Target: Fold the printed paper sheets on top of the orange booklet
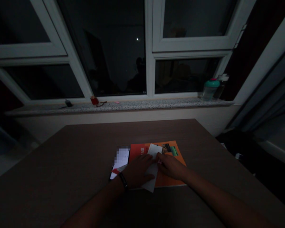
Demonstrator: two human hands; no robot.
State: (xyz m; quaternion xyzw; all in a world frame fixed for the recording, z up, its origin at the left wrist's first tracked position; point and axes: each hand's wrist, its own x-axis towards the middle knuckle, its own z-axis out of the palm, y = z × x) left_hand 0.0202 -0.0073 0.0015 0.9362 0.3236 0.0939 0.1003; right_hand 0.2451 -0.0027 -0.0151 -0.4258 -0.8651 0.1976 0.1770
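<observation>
A folded piece of white paper lies slantwise over an orange and red book on the table. My left hand, a dark band on its wrist, rests flat across the paper with its fingers stretched out. From the right, my right hand has its fingers closed at the paper's right edge; the fingertips are partly hidden. Left of the book is a phone with its screen lit and partly blurred. A small red and white piece overlaps the phone's lower end.
The brown table reaches toward a speckled windowsill. On the sill stand a teal-lidded bottle, a clear bottle behind it, a small red object and a small dark object. Light is dim.
</observation>
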